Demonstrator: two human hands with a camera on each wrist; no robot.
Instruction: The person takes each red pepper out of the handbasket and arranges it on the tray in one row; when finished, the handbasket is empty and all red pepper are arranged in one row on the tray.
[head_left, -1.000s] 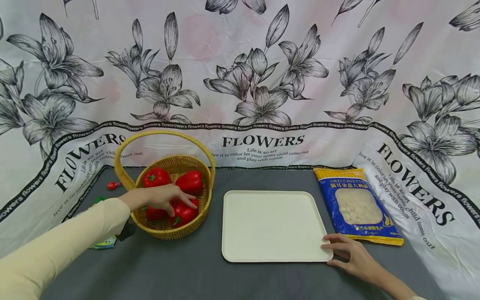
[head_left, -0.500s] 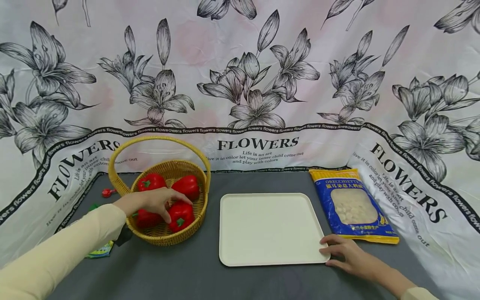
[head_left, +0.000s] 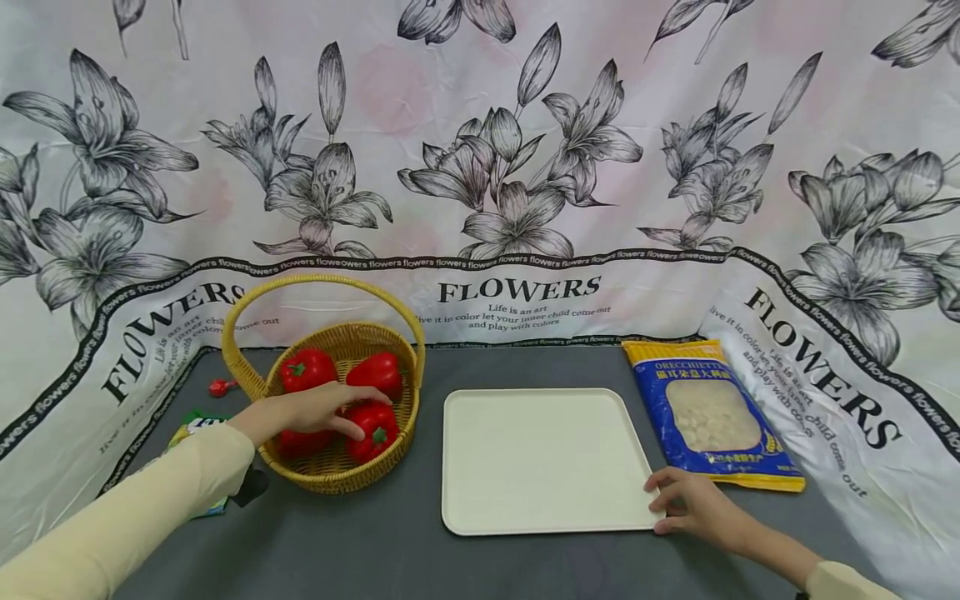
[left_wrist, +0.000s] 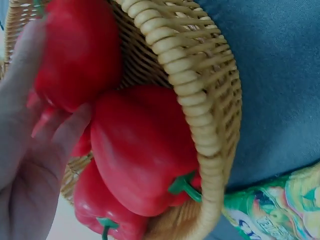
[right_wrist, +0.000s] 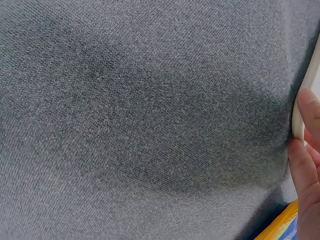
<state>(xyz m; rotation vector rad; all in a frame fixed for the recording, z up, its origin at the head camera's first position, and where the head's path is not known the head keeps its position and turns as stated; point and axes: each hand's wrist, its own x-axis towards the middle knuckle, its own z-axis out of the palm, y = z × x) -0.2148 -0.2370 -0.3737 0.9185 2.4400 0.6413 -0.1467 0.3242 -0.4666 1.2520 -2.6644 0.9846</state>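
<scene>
Looks early: left hand (head_left: 318, 410) is down in the wicker basket (head_left: 337, 484), fingers arched over the near-right pepper (head_left: 372, 443), thumb bent along its near side, so it reads as gripped; how firmly, can't tell. That pepper sits low in the basket right under those fingers, not lifted out yet. Around the left hand are three more red ones: back-left pepper (head_left: 306, 368) beyond the wrist, back-right pepper (head_left: 382, 372) past the knuckles, near-left pepper (head_left: 300, 446) partly hidden beneath. So all four in view sit in the basket, none on the tray (head_left: 547, 462). Right hand (head_left: 697, 507) is nearly closed, thumb and fingertips pinching the tray's near right corner; tray lies flat on the tabletop (head_left: 360, 546) between both hands. Done, seemingly: reach made, tray steadied. Left, judging from this: lifting the held pepper clear; whether the others follow, can't tell. Pasta bag (head_left: 716, 412) lies just beyond the right hand
</scene>
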